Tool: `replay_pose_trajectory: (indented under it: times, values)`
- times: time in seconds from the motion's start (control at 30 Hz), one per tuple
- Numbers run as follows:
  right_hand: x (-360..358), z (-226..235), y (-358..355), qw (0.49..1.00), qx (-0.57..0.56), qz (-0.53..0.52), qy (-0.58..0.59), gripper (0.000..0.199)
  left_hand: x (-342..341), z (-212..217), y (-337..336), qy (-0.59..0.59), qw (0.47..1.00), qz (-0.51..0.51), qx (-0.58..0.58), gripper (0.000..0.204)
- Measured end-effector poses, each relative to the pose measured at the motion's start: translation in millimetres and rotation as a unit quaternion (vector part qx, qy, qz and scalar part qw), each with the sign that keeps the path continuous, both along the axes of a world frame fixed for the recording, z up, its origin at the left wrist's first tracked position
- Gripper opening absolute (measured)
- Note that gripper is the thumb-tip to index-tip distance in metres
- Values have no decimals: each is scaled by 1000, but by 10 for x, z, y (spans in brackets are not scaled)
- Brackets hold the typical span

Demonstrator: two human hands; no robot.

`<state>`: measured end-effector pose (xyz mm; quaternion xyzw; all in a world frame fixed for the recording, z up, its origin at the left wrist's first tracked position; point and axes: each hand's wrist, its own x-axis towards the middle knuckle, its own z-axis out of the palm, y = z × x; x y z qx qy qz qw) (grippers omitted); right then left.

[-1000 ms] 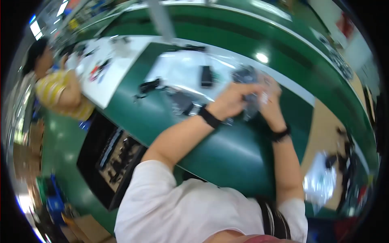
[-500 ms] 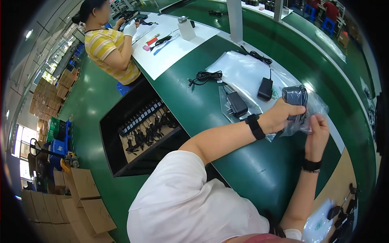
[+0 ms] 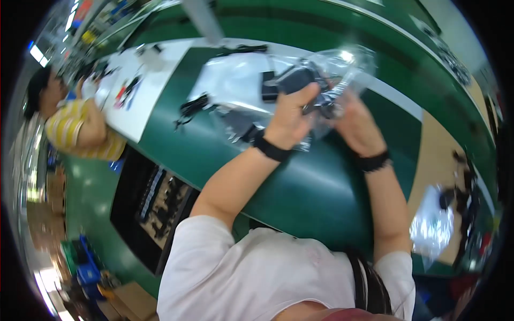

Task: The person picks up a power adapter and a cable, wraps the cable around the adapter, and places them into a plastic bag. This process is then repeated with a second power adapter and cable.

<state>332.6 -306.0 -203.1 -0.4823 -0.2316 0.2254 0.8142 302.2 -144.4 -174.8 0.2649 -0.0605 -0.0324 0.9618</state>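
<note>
My left hand [image 3: 292, 117] is closed round a black power adapter [image 3: 296, 80], the thumb lying across its side. A clear plastic bag [image 3: 353, 61] hangs about the adapter and spreads to the right. My right hand [image 3: 357, 122] grips the bag beside a dark bundled cable [image 3: 325, 100]; its fingers are blurred and partly hidden by the film. Under and behind my hands, a second black adapter [image 3: 269, 88] rests on a pile of clear bags [image 3: 230, 77]. Another bagged adapter [image 3: 238, 125] lies left of my left wrist.
A coiled black cable [image 3: 194, 106] lies on the green bench [image 3: 300, 192]. Below its left edge stands a black bin [image 3: 128, 214] with adapters and cables. A co-worker in a yellow striped shirt [image 3: 75, 125] is at the far left. More bags [image 3: 432, 222] lie at right on a brown board [image 3: 436, 155].
My view has swung right, so the bench and co-worker sit further left. Both hands remain at the bagged adapter; the right hand has come nearer the cable bundle.
</note>
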Motion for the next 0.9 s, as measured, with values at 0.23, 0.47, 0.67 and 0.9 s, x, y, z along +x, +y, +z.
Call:
replay_pose_trajectory:
  times: [0.23,0.47,0.67,0.9]
  values:
    - [-160,323,96,987,62,-116,94,38,-123,3,-249,-59,984,19,169,32]
    - [-103,308,-83,809,-282,-396,-330,17,-43,229,-98,37,948,130,289,43]
    - [-242,194,101,943,-183,-242,-134,19,0,-48,-31,-16,901,122,417,17]
    - [-214,294,123,951,-16,-77,299,35,0,-35,-40,33,935,164,314,11]
